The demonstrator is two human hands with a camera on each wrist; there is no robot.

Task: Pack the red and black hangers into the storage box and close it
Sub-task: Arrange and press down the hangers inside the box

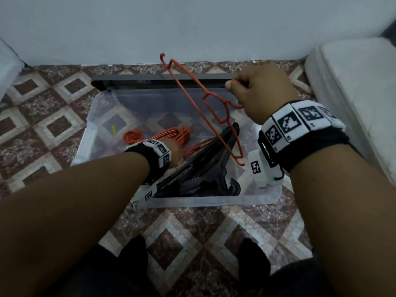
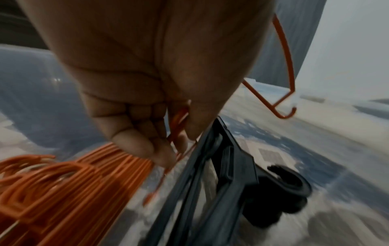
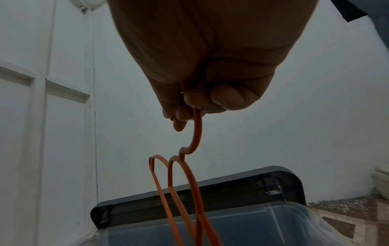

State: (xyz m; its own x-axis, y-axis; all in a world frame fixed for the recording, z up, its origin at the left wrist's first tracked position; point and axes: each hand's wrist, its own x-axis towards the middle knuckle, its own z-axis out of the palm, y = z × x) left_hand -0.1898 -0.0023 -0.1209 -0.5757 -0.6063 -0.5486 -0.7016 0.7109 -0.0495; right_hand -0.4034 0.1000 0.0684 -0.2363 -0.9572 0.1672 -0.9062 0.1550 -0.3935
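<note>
Left hand (image 1: 174, 151) behind wristband (image 1: 159, 152); blurred hangers (image 2: 63, 183).

Right hand (image 1: 260, 91) raised, fingers (image 3: 227, 98) curled tight; left hand (image 2: 147, 79) low, fingers pinched.

Hangers (image 1: 192, 163) in the box (image 1: 267, 199); lid (image 1: 162, 79) behind, against the wall (image 1: 192, 24)

Dim, flat, bluish light is washing all three views, with no hard shadows or glare. The head view is bending at its edges. The left wrist view is smearing with motion blur across the stacked orange-red plastic hangers (image 2: 63, 186). The right wrist view is showing the right hand (image 3: 210, 66) backlit and dark against the pale plain wall (image 3: 294, 116).
</note>
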